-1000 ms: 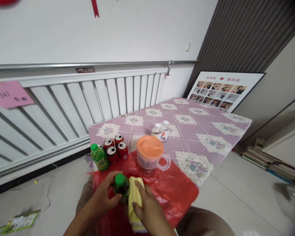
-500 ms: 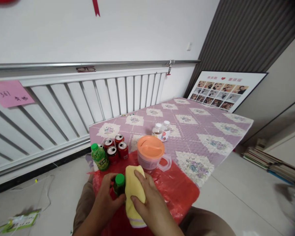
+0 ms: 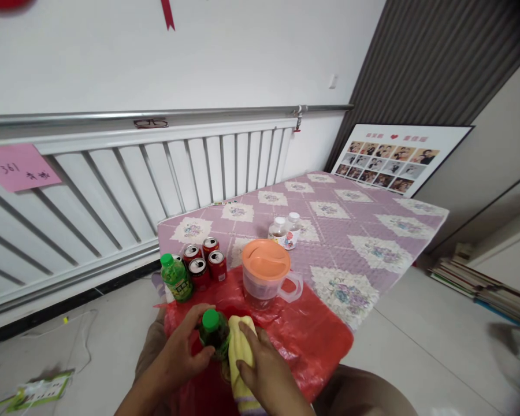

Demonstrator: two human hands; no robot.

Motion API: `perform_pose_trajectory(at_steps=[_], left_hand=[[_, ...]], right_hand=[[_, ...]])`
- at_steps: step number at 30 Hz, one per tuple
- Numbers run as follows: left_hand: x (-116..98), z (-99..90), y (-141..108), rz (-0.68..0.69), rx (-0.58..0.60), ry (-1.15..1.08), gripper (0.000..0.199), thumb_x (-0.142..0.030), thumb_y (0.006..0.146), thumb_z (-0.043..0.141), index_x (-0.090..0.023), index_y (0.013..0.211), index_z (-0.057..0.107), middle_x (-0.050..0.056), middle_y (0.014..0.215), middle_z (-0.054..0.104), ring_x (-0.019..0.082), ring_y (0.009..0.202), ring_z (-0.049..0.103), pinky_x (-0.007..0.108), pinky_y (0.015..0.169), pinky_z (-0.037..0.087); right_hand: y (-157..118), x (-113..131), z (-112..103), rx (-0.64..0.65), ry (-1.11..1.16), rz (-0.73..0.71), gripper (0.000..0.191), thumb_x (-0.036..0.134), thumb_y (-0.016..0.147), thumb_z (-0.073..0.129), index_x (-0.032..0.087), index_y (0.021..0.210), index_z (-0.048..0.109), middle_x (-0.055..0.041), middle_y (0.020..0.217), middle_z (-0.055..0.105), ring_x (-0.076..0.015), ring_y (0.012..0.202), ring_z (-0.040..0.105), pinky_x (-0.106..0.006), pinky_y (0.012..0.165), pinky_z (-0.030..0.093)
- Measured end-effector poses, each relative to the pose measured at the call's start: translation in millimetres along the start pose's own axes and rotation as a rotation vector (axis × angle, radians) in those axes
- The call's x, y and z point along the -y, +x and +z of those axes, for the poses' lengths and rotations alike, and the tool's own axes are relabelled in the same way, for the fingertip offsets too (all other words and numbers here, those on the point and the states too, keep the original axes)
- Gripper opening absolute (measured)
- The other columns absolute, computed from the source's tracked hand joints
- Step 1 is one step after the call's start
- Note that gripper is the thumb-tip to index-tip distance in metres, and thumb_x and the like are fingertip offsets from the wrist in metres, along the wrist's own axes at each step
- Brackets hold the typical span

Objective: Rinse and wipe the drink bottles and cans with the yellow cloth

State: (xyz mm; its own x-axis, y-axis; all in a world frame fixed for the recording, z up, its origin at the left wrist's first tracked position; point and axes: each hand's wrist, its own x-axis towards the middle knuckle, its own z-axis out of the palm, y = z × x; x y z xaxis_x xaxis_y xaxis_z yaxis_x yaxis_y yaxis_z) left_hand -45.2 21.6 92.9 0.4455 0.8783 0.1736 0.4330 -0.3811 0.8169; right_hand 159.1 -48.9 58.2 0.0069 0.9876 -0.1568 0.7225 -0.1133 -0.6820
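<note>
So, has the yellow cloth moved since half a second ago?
Yes: the yellow cloth in the right hand has moved toward the picture's bottom edge, away from the orange-lidded jug.

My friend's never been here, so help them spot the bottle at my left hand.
Find the purple floral tablecloth, then the red plastic sheet at its near end. There, your left hand curves around a green-capped bottle. Unlike the other green bottle, beside red drink cans, it is between that hand and the yellow cloth.
</note>
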Motion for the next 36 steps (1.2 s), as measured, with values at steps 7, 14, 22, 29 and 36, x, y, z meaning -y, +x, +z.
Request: perform_pose_trajectory(at_steps=[7, 14, 22, 29, 36], left_hand=[[-16, 7.5, -3, -0.173, -0.127, 0.048, 0.065, -0.026, 0.063, 0.07, -0.019, 0.124, 0.05, 0.011, 0.123, 0.061, 0.029, 0.104, 0.063, 0.042, 0.092, 0.051], [-24, 12.2, -1, -0.233, -0.167, 0.018, 0.042, -0.023, 0.066, 0.063, -0.02, 0.106, 0.054, 0.005, 0.101, 0.066, 0.023, 0.089, 0.064, 0.04, 0.085, 0.053], [1, 3.2, -2, -0.101, 0.03, -0.194, 0.05, -0.024, 0.07, 0.061, -0.018, 0.119, 0.049, 0.01, 0.116, 0.061, 0.024, 0.105, 0.061, 0.037, 0.089, 0.052], [2, 0.3, 1, -0.098, 0.088, -0.201, 0.06, -0.024, 0.072, 0.059, -0.017, 0.13, 0.044, 0.013, 0.129, 0.057, 0.026, 0.118, 0.057, 0.04, 0.102, 0.046], [-18, 11.3, -7, -0.225, -0.195, 0.045, 0.056, -0.026, 0.064, 0.067, -0.018, 0.117, 0.051, 0.009, 0.114, 0.063, 0.026, 0.099, 0.063, 0.043, 0.09, 0.053]], right_hand=[[1, 18, -32, -0.116, 0.108, -0.079, 0.067, 0.02, 0.08, 0.054, 0.028, 0.143, 0.036, -0.0075, 0.145, 0.041, -0.0211, 0.132, 0.043, -0.034, 0.107, 0.036], [-1, 36, -40, -0.079, 0.16, -0.159, 0.069, 0.021, 0.08, 0.056, 0.03, 0.145, 0.033, -0.0047, 0.148, 0.037, -0.0196, 0.136, 0.036, -0.034, 0.111, 0.032], [2, 5, -6, 0.004, 0.085, -0.057, 0.07, 0.018, 0.077, 0.055, 0.02, 0.144, 0.037, -0.0113, 0.144, 0.043, -0.0214, 0.131, 0.045, -0.033, 0.108, 0.035], [0, -1, -6, -0.007, 0.038, -0.022, 0.07, 0.017, 0.075, 0.056, 0.019, 0.143, 0.039, -0.013, 0.143, 0.044, -0.023, 0.126, 0.05, -0.032, 0.104, 0.04], [-3, 27, -39, -0.097, 0.131, -0.121, 0.07, 0.022, 0.08, 0.056, 0.031, 0.145, 0.032, -0.0049, 0.147, 0.039, -0.0195, 0.133, 0.041, -0.033, 0.109, 0.035]])
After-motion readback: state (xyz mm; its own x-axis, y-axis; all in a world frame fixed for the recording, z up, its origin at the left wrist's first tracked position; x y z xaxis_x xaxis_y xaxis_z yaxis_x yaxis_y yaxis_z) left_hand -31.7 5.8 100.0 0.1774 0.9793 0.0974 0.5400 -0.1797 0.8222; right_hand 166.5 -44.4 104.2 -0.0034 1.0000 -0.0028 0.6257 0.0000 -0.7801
